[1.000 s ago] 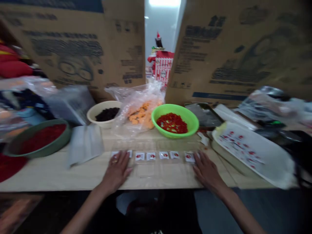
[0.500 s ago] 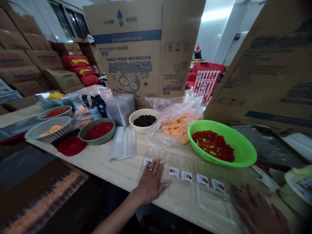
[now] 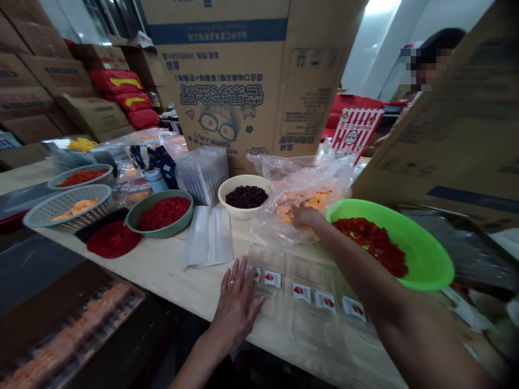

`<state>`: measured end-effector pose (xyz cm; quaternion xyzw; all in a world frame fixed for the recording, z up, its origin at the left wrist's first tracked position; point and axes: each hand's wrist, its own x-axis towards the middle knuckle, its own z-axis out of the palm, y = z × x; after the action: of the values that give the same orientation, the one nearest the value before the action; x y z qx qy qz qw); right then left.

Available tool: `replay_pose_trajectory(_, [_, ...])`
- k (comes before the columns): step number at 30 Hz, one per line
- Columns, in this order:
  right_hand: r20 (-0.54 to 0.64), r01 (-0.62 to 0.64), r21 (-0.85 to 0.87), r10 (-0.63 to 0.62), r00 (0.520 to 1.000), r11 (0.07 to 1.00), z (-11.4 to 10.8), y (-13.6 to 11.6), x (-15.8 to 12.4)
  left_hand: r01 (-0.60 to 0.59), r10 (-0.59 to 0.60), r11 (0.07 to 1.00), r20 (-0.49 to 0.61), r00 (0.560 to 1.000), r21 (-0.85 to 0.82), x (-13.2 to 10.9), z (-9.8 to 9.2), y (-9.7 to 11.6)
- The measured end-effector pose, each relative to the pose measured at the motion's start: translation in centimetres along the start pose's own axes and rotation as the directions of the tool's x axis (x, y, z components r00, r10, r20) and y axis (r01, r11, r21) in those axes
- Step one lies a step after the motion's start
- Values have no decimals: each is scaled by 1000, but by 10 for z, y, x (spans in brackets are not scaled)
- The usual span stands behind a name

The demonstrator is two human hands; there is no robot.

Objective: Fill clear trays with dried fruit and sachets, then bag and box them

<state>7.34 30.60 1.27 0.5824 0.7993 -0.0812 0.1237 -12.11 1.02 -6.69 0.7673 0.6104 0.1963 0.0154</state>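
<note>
My left hand [image 3: 238, 302] lies flat with fingers stretched out on the left end of a clear plastic tray [image 3: 284, 310] that carries a row of small white packets with red marks [image 3: 302, 292]. My right hand [image 3: 303, 215] reaches forward into an open clear bag of orange pieces [image 3: 302, 197]; its fingers are bunched down among the pieces and mostly hidden. The right forearm crosses over the tray and the near rim of a green bowl [image 3: 425, 270] of red pieces.
On the wooden table [image 3: 162, 270] stand a cream bowl of dark pieces [image 3: 245, 195], a grey-green bowl of red pieces [image 3: 160, 213], a white packet [image 3: 208, 243], stacked clear trays [image 3: 201, 173] and baskets [image 3: 67, 205]. Cardboard boxes [image 3: 243, 81] wall the back. A person stands far right.
My right hand left the tray's right end and reached forward into the bag of orange pieces. My left hand stayed on the tray. The view turned slightly left.
</note>
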Motion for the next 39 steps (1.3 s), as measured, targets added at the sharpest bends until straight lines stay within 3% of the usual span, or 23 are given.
replay_pose_trajectory(3, [12,-109,51,109,994,993,21,10,20,0,0,999,1,1000,-49,-19,-15,-22])
replay_pose_trajectory(8, [-54,-100,242,117,992,965,25,21,22,-169,191,970,116,975,-177,-37,-18,-37])
replay_pose_trajectory(11, [-80,-69,401,110,991,913,13,32,5,-138,151,950,24,988,-279,-31,-19,-38])
replay_pose_trajectory(13, [-97,-14,499,72,993,866,6,36,-19,-61,39,899,-61,997,-433,-16,-23,-33])
replay_pose_trajectory(15, [-98,94,676,-38,994,731,4,32,-51,66,-138,754,-60,989,-654,8,-27,-20])
replay_pose_trajectory(17, [-92,183,859,-207,974,478,8,17,-85,233,-293,461,101,951,-856,37,-30,-2])
replay_pose_trajectory(19, [-99,200,950,-373,922,242,17,-4,-116,375,-299,69,339,892,-924,66,-30,18])
replay_pose_trajectory(20, [-105,200,963,-430,897,180,22,-15,-129,409,-240,-92,418,876,-908,78,-29,26])
replay_pose_trajectory(22, [-125,199,974,-481,868,106,33,-32,-149,416,-167,-244,460,872,-876,92,-27,34])
replay_pose_trajectory(23, [-131,189,979,-473,871,78,39,-38,-156,407,-166,-250,453,876,-879,95,-26,34])
replay_pose_trajectory(26, [-110,130,991,-398,911,23,54,-42,-170,397,-261,-150,424,867,-905,84,-25,19])
replay_pose_trajectory(29, [-95,128,989,-363,927,70,71,-42,-180,458,-344,-72,453,822,-886,61,-32,-6])
replay_pose_trajectory(32, [-182,276,912,-303,935,303,88,-52,-193,518,-408,-1,474,781,-855,39,-42,-25])
replay_pose_trajectory(35, [-336,408,698,-234,912,589,100,-70,-205,503,-372,166,418,828,-848,28,-50,-33])
replay_pose_trajectory(37, [-394,435,583,-230,890,686,103,-80,-211,469,-337,259,376,863,-844,26,-53,-32])
replay_pose_trajectory(39, [-435,472,534,-251,865,701,105,-87,-214,451,-352,273,348,869,-850,25,-54,-29])
